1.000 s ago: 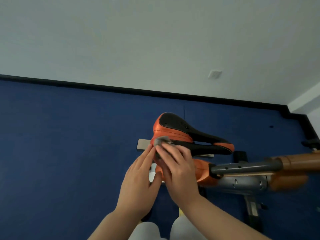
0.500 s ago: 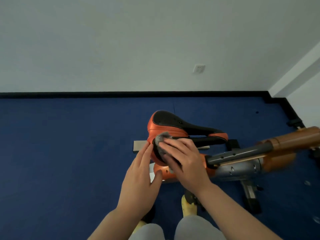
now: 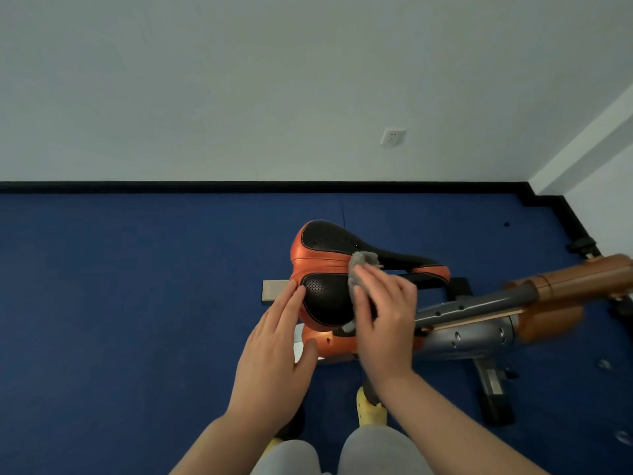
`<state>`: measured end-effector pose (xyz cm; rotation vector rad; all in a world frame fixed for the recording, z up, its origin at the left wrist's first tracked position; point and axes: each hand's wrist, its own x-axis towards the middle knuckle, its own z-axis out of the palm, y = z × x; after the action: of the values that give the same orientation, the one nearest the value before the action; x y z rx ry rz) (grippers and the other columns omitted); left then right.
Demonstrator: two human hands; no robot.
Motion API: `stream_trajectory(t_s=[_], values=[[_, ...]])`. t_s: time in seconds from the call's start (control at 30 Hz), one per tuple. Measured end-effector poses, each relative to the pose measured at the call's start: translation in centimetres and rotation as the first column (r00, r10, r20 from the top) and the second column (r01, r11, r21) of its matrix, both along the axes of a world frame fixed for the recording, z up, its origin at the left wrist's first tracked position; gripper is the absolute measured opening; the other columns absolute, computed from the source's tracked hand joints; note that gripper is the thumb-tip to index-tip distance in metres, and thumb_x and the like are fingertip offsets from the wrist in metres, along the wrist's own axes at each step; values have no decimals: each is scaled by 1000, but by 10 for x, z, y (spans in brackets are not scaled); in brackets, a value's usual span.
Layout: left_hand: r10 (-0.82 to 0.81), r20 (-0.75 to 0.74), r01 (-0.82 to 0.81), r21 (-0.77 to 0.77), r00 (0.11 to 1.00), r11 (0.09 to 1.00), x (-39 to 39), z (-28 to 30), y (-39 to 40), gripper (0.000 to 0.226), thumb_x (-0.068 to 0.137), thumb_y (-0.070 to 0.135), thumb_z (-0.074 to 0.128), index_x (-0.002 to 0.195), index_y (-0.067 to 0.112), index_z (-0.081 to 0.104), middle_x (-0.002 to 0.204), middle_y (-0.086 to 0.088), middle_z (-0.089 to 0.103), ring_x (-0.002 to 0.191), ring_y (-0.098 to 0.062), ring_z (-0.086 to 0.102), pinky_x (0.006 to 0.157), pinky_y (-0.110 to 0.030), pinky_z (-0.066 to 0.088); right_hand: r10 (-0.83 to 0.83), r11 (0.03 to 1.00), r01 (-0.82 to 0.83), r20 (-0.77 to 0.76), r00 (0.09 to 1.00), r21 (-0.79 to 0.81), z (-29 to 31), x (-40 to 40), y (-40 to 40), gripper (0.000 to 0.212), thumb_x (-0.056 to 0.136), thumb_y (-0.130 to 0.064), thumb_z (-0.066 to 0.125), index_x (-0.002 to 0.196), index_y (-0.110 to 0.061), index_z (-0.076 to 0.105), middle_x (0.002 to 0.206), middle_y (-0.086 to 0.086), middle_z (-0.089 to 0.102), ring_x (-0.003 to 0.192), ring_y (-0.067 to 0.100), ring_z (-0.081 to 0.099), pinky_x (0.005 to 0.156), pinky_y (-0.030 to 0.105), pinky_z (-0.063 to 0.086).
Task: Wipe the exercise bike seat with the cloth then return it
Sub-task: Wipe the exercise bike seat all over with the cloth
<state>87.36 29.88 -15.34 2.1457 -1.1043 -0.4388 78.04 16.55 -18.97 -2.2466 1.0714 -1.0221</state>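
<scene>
Blue floor (image 3: 120, 303) all round, white wall (image 3: 239, 80) at 12 o'clock. Seat (image 3: 325, 265) mid-frame, orange and black, nose toward 3. Grey cloth (image 3: 363, 265) pressed flat on its middle under right hand (image 3: 383, 317), fingers straight. Left hand (image 3: 274, 351) open, fingertips steadying rear edge at 9. Risks: cloth bunching and slipping off rounded side; seat swivelling under push. Frame (image 3: 479, 323) crowding 3 to 4; free room at 9.

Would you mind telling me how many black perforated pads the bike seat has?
2: the far pad runs toward the seat's nose; the near pad lies between the left hand and the right hand, which presses the cloth over part of it.
</scene>
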Motion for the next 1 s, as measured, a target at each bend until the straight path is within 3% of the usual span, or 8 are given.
stream_trajectory(t_s=[0.17, 0.27, 0.37, 0.43, 0.57, 0.63, 0.8, 1.0], values=[[46, -30, -47, -38, 998, 998, -7, 2, -6, 67, 89, 24, 55, 144, 36, 20, 149, 29, 20, 133, 12, 19, 105, -21, 30, 405, 887, -430, -161, 900, -170, 0, 5, 16, 35, 95, -19, 58, 130, -17, 58, 132, -4, 59, 115, 16, 50, 98, 29, 42], [55, 5, -55, -20, 998, 998, -8, 3, -6, 66, 87, 23, 55, 142, 38, 23, 147, 31, 18, 130, 17, 15, 105, -23, 30, 224, 968, -233, -93, 970, -94, -2, -13, -3, 35, 93, -16, 59, 128, -17, 59, 127, -6, 59, 111, 14, 47, 93, 35, 46], [60, 44, -59, -8, 997, 998, -14, 2, -13, 64, 86, 21, 57, 143, 32, 28, 150, 22, 22, 137, 1, 19, 110, -29, 26, -6, 1000, 6, -21, 1000, 14, -2, -17, -7, 38, 89, -11, 60, 127, -16, 58, 124, -11, 55, 112, 6, 38, 91, 36, 48], [53, 70, -53, -9, 996, 999, -20, 0, -20, 63, 86, 19, 59, 142, 26, 32, 152, 16, 22, 141, -5, 15, 112, -30, 20, 46, 999, -46, -37, 998, -8, 0, -10, -1, 38, 90, -10, 59, 128, -17, 58, 125, -8, 58, 112, 7, 38, 92, 33, 46], [26, 98, -26, -2, 995, 1000, -27, -2, -32, 66, 84, 18, 60, 143, 20, 31, 152, 11, 23, 143, -4, 8, 114, -32, 17, 334, 930, -351, -146, 931, -109, 7, -7, -4, 35, 93, -14, 59, 128, -13, 59, 129, -1, 61, 113, 15, 49, 99, 25, 40], [5, 119, -6, 12, 993, 1000, -28, -2, -35, 65, 85, 20, 59, 143, 22, 32, 152, 12, 22, 143, -3, 5, 114, -34, 16, 307, 934, -329, -158, 939, -139, 4, -20, -18, 36, 91, -12, 62, 127, -12, 60, 126, 0, 62, 108, 17, 51, 95, 26, 43], [-4, 163, -4, 46, 987, 999, -37, -2, -47, 61, 83, 29, 50, 142, 23, 35, 150, 12, 24, 142, -3, 2, 117, -33, 4, 39, 999, -41, -83, 996, -17, -1, -44, -39, 39, 87, -9, 65, 126, -14, 61, 122, -1, 64, 111, 10, 43, 94, 27, 43], [-16, 161, 1, 94, 987, 996, -55, -2, -67, 66, 86, 25, 57, 145, 25, 28, 152, 13, 22, 143, -2, 1, 117, -30, -8, 325, 923, -357, -210, 922, -142, 1, -40, -45, 36, 94, -22, 53, 129, -13, 59, 126, 1, 62, 110, 15, 49, 96, 24, 41]])
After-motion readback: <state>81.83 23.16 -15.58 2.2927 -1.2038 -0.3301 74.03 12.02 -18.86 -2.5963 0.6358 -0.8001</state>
